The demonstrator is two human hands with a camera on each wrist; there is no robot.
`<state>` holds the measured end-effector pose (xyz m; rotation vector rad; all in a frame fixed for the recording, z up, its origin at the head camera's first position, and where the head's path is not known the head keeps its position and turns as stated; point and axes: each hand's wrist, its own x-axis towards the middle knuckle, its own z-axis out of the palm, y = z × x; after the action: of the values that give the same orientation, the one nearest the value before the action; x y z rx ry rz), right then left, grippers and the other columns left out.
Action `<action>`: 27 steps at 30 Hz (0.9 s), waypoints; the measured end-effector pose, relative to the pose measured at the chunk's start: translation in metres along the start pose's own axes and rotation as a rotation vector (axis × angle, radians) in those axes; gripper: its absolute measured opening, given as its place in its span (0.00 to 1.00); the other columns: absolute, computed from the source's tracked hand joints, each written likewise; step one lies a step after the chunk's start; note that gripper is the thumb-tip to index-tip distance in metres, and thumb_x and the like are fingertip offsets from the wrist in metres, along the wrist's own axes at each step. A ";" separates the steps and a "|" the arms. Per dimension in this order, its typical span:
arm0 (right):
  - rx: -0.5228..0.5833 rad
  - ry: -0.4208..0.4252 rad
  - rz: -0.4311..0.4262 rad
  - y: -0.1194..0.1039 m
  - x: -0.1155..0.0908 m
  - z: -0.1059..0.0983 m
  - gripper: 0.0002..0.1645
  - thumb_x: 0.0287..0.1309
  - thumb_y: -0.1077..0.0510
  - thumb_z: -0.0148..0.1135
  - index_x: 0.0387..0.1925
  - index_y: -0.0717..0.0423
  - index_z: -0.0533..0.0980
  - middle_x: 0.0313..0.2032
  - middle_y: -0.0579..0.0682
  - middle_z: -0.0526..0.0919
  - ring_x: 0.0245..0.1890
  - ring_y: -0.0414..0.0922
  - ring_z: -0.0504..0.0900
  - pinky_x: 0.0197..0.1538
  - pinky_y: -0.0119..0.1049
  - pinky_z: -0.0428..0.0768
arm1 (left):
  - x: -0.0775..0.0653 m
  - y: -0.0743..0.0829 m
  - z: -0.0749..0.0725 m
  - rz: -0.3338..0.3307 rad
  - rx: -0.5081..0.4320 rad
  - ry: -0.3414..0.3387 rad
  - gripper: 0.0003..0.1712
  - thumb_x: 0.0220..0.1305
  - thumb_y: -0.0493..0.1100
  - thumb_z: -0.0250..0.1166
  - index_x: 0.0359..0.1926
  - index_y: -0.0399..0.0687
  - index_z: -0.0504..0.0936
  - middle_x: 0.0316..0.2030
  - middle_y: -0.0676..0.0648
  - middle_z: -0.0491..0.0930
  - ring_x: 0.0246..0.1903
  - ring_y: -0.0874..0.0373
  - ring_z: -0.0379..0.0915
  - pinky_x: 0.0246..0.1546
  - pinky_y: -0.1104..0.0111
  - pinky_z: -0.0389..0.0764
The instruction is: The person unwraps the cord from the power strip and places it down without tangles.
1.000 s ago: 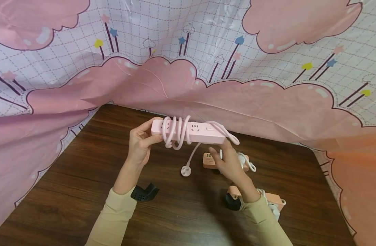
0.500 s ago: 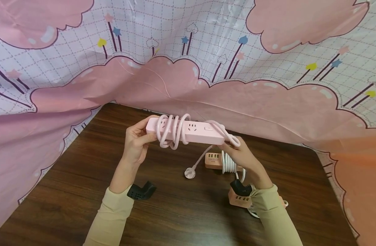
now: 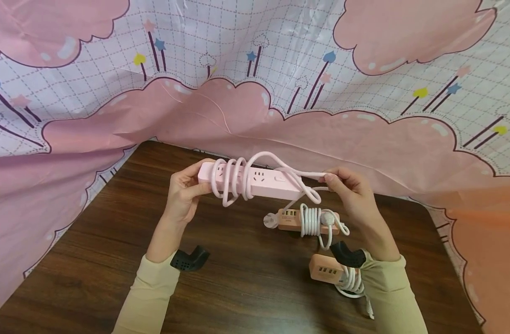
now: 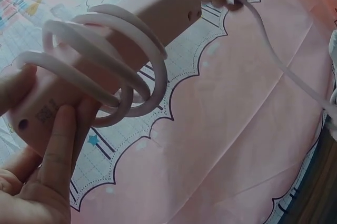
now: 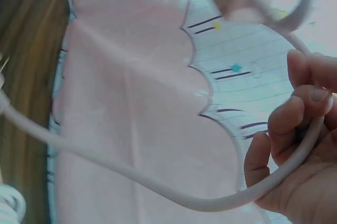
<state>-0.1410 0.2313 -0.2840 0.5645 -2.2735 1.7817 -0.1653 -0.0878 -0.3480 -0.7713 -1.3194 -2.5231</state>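
My left hand (image 3: 183,192) grips the left end of a pink power strip (image 3: 276,189), held up over the table. Its pink cord (image 4: 95,56) is looped several times around that end. To the right of the strip, my right hand (image 3: 355,192) pinches a stretch of the cord (image 3: 315,175) between thumb and fingers. In the right wrist view the cord (image 5: 210,203) runs through the curled fingers and sags away to the left. Its round plug (image 3: 270,221) hangs below the strip, beside an orange power strip.
On the dark wooden table (image 3: 238,287) lies an orange power strip (image 3: 289,220) wrapped in white cord. A second orange power strip (image 3: 325,269) lies nearer, partly covered by my right sleeve. A pink patterned curtain (image 3: 188,111) hangs behind the table.
My right hand has gone from the strip's right end out to the right, pulling a length of cord with it. One loop is drawn out wide, and the plug has shifted right.
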 end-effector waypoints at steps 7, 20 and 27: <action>0.063 -0.058 -0.220 -0.018 -0.018 -0.011 0.20 0.56 0.80 0.48 0.31 0.58 0.81 0.29 0.46 0.81 0.32 0.37 0.75 0.36 0.25 0.73 | 0.001 -0.001 -0.004 0.023 0.013 0.060 0.25 0.45 0.18 0.59 0.44 0.41 0.84 0.38 0.48 0.83 0.36 0.59 0.75 0.35 0.72 0.77; -0.134 -0.565 -0.207 0.003 -0.053 -0.013 0.21 0.49 0.79 0.57 0.30 0.49 0.78 0.23 0.45 0.75 0.26 0.34 0.71 0.25 0.29 0.72 | 0.012 0.010 -0.004 0.030 0.006 0.172 0.26 0.46 0.17 0.56 0.40 0.44 0.85 0.36 0.47 0.82 0.34 0.60 0.75 0.31 0.75 0.79; -0.189 -0.701 -0.140 0.030 -0.064 -0.001 0.13 0.53 0.73 0.59 0.28 0.52 0.77 0.23 0.44 0.76 0.26 0.31 0.71 0.26 0.30 0.75 | 0.015 0.015 0.004 0.053 -0.006 0.147 0.21 0.45 0.22 0.65 0.41 0.43 0.85 0.36 0.47 0.83 0.35 0.59 0.75 0.33 0.73 0.79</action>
<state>-0.0951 0.2494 -0.3351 1.4483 -2.6880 1.4175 -0.1705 -0.0921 -0.3279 -0.6003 -1.2275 -2.4900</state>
